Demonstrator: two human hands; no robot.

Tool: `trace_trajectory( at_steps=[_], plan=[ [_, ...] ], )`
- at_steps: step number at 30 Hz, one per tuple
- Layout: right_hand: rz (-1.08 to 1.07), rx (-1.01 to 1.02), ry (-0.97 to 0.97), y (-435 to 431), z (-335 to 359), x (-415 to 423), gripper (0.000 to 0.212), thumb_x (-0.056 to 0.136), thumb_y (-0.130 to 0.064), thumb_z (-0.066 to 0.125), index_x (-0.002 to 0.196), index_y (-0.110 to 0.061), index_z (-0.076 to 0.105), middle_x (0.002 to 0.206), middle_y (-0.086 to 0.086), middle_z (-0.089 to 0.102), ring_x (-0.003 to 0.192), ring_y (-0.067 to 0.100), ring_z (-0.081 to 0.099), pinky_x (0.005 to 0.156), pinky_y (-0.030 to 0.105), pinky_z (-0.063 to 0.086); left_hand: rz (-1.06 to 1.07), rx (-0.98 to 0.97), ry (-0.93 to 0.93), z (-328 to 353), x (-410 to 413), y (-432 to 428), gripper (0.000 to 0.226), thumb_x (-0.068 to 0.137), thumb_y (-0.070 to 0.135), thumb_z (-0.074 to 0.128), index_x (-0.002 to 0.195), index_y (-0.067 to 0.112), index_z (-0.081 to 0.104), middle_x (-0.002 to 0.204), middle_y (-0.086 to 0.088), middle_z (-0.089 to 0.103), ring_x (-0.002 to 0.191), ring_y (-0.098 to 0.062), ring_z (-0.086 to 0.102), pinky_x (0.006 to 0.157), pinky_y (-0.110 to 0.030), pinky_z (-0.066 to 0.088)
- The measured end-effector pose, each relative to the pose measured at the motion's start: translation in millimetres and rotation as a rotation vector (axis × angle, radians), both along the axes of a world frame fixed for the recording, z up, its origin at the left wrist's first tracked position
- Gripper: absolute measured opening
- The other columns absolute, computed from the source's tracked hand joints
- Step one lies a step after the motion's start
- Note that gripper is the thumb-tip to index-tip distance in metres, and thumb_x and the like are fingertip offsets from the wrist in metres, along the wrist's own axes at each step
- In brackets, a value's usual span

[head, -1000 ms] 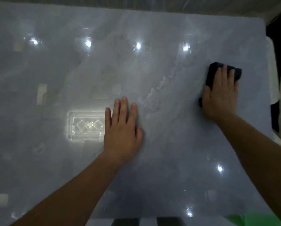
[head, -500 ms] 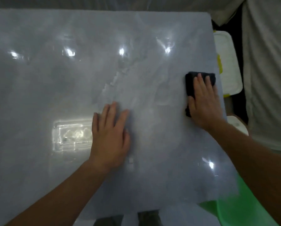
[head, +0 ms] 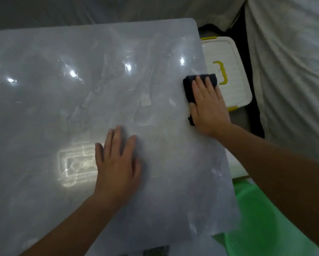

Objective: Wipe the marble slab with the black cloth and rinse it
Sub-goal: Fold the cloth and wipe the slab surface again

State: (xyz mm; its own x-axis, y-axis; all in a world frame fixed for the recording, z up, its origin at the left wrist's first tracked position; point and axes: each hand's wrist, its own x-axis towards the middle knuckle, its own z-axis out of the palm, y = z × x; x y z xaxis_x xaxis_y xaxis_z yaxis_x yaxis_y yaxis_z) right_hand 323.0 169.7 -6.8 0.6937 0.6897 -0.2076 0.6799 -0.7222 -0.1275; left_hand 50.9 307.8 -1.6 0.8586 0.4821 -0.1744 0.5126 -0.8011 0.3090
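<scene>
Black cloth [head: 189, 87] sat at right edge of marble slab [head: 62, 108], under right hand [head: 209, 106]; fingers straight, pressing flat, not clenched. Left hand [head: 118, 163] lay flat mid-slab, fingers released, holding nothing. Step: wiping; streaks showed. Next probably needed an even-pressure stroke across, later rinse, maybe in green basin [head: 262, 218].

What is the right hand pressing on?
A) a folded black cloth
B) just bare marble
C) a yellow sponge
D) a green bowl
A: the right hand lies flat on the folded black cloth near the right edge of the pale grey marble slab.
</scene>
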Motion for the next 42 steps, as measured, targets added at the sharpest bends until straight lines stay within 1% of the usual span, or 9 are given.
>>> trace_trajectory(
  at_steps=[5,10,14,21,26,28,34,36,42],
  plan=[
    [-0.029,0.040,-0.052,5,-7,-10,0.062,0.106,-0.034,0.027,0.160,-0.008,0.012,0.169,0.012,0.010,0.156,0.031,0.004,0.126,0.051,0.006,-0.038,0.010,0.029,-1,-4,-27,0.057,0.089,0.036,0.043,0.141,0.017,0.050,0.161,-0.019,0.027,0.152,-0.035,0.017,0.115,-0.066,0.018],
    [0.222,-0.030,-0.018,-104,5,-144,0.062,0.102,-0.037,0.035,0.157,-0.012,0.020,0.166,0.009,0.021,0.156,0.030,0.008,0.125,0.052,0.011,-0.058,0.034,0.095,6,-10,-41,0.060,0.086,0.038,0.040,0.142,0.015,0.050,0.161,-0.020,0.028,0.151,-0.037,0.021,0.114,-0.066,0.021],
    [0.342,-0.068,0.010,-131,5,-147,0.061,0.101,-0.036,0.035,0.156,-0.014,0.021,0.164,0.008,0.023,0.155,0.029,0.012,0.123,0.052,0.014,-0.038,-0.041,0.074,9,-28,-42,0.061,0.089,0.039,0.038,0.145,0.017,0.046,0.163,-0.017,0.024,0.153,-0.033,0.014,0.119,-0.064,0.014],
    [-0.315,0.081,-0.073,-11,-3,-148,0.065,0.101,-0.033,0.031,0.158,-0.005,0.020,0.167,0.015,0.016,0.155,0.036,0.009,0.124,0.057,0.008,0.190,0.020,0.020,7,-91,6,0.055,0.087,0.025,0.050,0.141,0.017,0.046,0.160,-0.019,0.028,0.151,-0.035,0.017,0.118,-0.064,0.008],
    [0.463,0.059,0.059,25,0,-326,0.072,0.096,-0.035,0.044,0.159,-0.009,0.020,0.167,0.012,0.016,0.155,0.035,0.007,0.124,0.056,0.005,0.165,0.093,0.033,14,-150,50,0.052,0.089,0.026,0.046,0.139,0.012,0.048,0.157,-0.024,0.032,0.148,-0.041,0.023,0.116,-0.066,0.017],
    [0.533,0.070,0.035,14,-5,-319,0.073,0.092,-0.034,0.048,0.157,-0.010,0.024,0.166,0.010,0.021,0.155,0.033,0.013,0.125,0.054,0.008,0.097,0.118,0.059,13,-171,64,0.051,0.090,0.029,0.044,0.139,0.013,0.048,0.158,-0.023,0.031,0.149,-0.040,0.023,0.115,-0.066,0.017],
    [-0.197,0.052,-0.074,46,-10,-234,0.065,0.101,-0.035,0.028,0.159,-0.007,0.017,0.168,0.012,0.015,0.155,0.032,0.008,0.125,0.054,0.007,0.110,0.070,0.065,10,-210,84,0.050,0.090,0.027,0.045,0.138,0.017,0.046,0.159,-0.021,0.029,0.151,-0.036,0.019,0.118,-0.060,0.016],
    [-0.262,0.074,-0.101,88,-10,-256,0.067,0.100,-0.036,0.027,0.158,-0.005,0.017,0.167,0.015,0.015,0.154,0.037,0.010,0.124,0.058,0.008,0.142,0.040,0.047,8,-222,85,0.049,0.090,0.026,0.045,0.138,0.016,0.047,0.158,-0.021,0.030,0.150,-0.036,0.020,0.118,-0.058,0.017],
    [0.489,0.082,-0.058,98,-4,-389,0.069,0.100,-0.039,0.043,0.159,-0.011,0.021,0.167,0.010,0.017,0.155,0.033,0.010,0.124,0.055,0.009,0.106,-0.029,0.026,8,-259,87,0.049,0.095,0.025,0.034,0.140,0.012,0.047,0.157,-0.017,0.033,0.150,-0.033,0.024,0.118,-0.059,0.021]
  ],
)
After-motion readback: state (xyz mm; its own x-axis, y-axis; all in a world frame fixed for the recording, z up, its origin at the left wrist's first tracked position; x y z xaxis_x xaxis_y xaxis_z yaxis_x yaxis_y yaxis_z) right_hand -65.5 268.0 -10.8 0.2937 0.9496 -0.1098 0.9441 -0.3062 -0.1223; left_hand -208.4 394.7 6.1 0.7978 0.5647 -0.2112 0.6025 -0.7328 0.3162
